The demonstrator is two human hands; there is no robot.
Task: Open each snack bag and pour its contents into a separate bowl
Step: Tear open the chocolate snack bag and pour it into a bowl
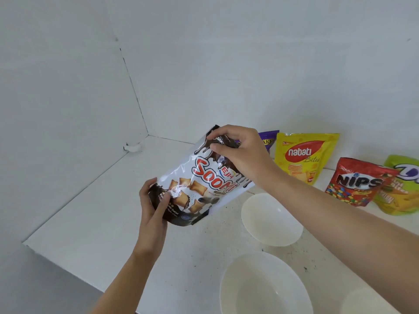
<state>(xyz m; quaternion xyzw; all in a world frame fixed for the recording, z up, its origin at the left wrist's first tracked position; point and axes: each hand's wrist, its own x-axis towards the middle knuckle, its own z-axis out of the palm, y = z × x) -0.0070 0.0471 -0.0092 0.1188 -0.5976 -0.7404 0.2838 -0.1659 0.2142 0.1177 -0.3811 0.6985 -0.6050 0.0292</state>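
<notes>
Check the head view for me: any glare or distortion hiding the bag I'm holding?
Head view: even, soft light, faint shadows. A small glare patch sits on the Soomi bag near the left hand; its print stays legible. The right hand covers its top edge. Wide-angle bending curves the wall corner and stretches the near bowl.

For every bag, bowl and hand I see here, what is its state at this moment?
Soomi bag: held tilted above the table, top looks sealed.
Left hand: grips the bag's bottom.
Right hand: pinches the bag's top edge.
Nabati Bites bag: upright, closed.
Nips bag: leaning, closed.
Purple bag: mostly hidden.
Green bag: partly hidden.
Far bowl: empty.
Near bowl: empty.
</notes>
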